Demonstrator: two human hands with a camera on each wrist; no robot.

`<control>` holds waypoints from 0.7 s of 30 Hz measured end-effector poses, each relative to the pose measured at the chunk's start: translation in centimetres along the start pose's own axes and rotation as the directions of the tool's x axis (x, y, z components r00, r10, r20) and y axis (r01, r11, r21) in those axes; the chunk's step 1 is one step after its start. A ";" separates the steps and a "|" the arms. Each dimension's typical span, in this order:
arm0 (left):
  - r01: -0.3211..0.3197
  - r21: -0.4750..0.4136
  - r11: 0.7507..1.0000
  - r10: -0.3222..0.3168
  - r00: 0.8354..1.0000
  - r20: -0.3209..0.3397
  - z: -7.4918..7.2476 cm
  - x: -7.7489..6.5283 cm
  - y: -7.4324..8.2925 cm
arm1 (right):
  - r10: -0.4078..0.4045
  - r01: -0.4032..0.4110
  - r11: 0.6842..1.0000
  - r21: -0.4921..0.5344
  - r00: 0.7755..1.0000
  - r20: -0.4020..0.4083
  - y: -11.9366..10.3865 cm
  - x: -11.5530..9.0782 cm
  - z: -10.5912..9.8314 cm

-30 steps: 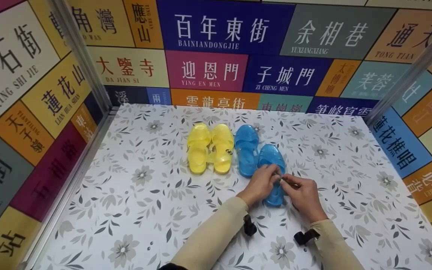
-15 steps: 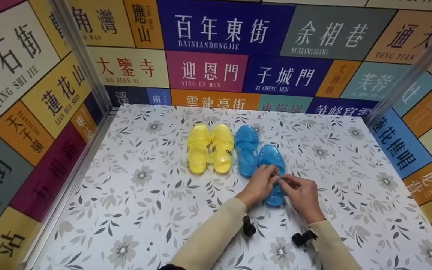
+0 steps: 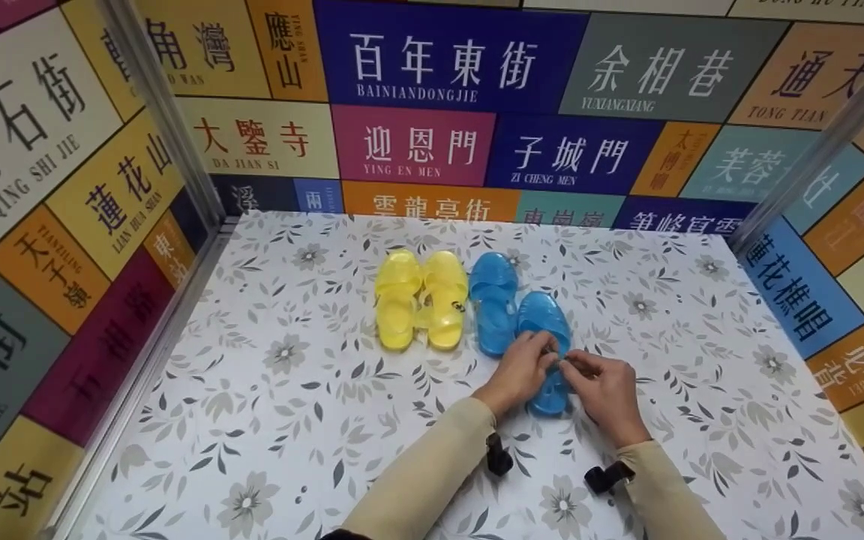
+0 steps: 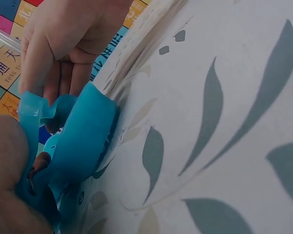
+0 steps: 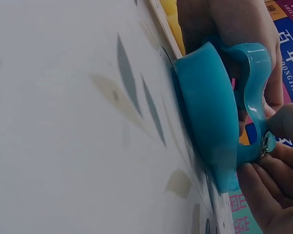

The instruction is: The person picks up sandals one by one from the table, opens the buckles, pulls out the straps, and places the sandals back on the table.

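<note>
A blue jelly sandal [image 3: 543,311] lies toe-away on the table, its middle covered by both hands in the head view. My left hand [image 3: 523,373] grips its strap from the left, fingers curled over it. From the right, my right hand [image 3: 609,384] pinches the strap's end at a small metal buckle [image 5: 264,145] between thumb and fingers. In the right wrist view the ankle strap [image 5: 258,63] arches above the heel. The left wrist view shows the sandal's blue heel [image 4: 85,134] between the hands. Just left is the matching blue sandal [image 3: 493,277].
Two yellow sandals [image 3: 397,322] stand side by side left of the blue ones. The floral-covered table [image 3: 267,420] is bounded by sign-printed panels [image 3: 413,146] at the back and sides. Metal rails run along the panel corners. A black strap-on device [image 3: 610,476] sits at the right wrist.
Both hands stay at the blue sandal's strap with only slight finger movement. The head view has tilted slightly; the sandals stay in place.
</note>
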State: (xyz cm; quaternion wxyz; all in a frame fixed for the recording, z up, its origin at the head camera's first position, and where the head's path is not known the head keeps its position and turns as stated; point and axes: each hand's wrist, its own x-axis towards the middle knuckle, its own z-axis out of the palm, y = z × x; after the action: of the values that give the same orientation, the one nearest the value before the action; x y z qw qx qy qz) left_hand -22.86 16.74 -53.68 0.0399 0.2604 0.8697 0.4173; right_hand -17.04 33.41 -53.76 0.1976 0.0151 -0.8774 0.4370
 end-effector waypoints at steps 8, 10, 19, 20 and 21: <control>-0.007 -0.018 1.000 0.007 1.000 -0.009 -0.5 0.3 -0.2 | 0.106 -0.108 0.994 0.033 0.993 0.046 -0.2 0.0 -0.5; -0.008 -0.016 1.000 0.008 1.000 0.009 -0.4 0.2 -0.1 | 0.116 -0.118 0.992 0.035 0.992 0.050 -0.2 -0.1 -0.6; -0.040 0.061 0.997 0.038 0.998 0.041 0.0 -0.2 0.1 | 0.078 -0.079 0.997 0.003 0.996 0.049 -0.2 -0.3 -0.5; -0.045 0.070 0.997 0.042 0.998 0.042 -0.1 -0.3 0.2 | 0.071 -0.072 0.997 0.003 0.996 0.049 -0.2 -0.3 -0.5; -0.050 0.077 0.996 0.047 0.998 0.042 -0.1 -0.3 0.2 | 0.066 -0.066 0.998 0.008 0.997 0.050 -0.2 -0.2 -0.5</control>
State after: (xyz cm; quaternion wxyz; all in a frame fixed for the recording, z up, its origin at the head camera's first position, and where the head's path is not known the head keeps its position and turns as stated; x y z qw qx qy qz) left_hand -22.56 16.67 -53.48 0.0368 0.2912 0.8779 0.3784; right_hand -16.60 33.64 -53.42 0.1610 -0.0021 -0.8800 0.4469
